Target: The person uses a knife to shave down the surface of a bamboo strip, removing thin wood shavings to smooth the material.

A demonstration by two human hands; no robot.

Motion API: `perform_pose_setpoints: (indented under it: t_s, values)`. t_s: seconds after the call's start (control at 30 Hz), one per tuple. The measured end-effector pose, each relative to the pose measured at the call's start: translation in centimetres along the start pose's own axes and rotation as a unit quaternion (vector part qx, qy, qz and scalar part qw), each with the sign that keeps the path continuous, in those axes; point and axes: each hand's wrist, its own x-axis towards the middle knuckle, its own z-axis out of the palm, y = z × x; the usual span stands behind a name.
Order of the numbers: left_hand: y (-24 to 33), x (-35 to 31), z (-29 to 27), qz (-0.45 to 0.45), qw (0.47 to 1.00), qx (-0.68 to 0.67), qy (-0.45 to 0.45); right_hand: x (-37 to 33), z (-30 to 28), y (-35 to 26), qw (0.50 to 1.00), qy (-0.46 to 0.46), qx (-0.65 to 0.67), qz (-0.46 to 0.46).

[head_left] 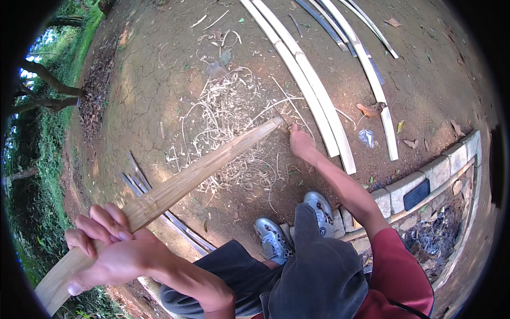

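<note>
A long flat bamboo slat runs from the lower left up to the middle of the view. My left hand is wrapped round its near part, fingers over the top edge and thumb below. My right hand is closed right beside the slat's far tip. A thin dark piece shows between that fist and the tip, too small to name; the rest of it is hidden in the fingers. Under the slat, a heap of pale curled shavings lies on the bare earth.
Several long pale bamboo strips lie ahead and to the right, with darker strips at the left by my knee. A brick border curves along the right, a dark phone-like slab on it. Trees stand far left.
</note>
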Motion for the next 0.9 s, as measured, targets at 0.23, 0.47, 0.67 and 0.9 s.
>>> perform_pose_setpoints:
  t_s: [0.23, 0.47, 0.67, 0.9]
  values:
    - [0.6, 0.1, 0.2, -0.019, 0.999, -0.001, 0.026, -5.1, -9.4, -1.2, 0.977, -0.056, 0.196, -0.055]
    - [1.5, 0.7, -0.8, -0.025, 0.998, 0.059, 0.007, -9.4, -9.0, -2.1, 0.977, -0.051, 0.203, -0.032]
    - [1.8, 0.4, -0.5, -0.022, 0.999, 0.048, -0.004, -10.1, -7.8, -3.6, 0.973, -0.100, 0.200, -0.052]
    - [1.9, 0.1, -0.6, -0.023, 1.000, 0.008, 0.005, -8.5, -6.4, -4.9, 0.975, -0.129, 0.178, -0.019]
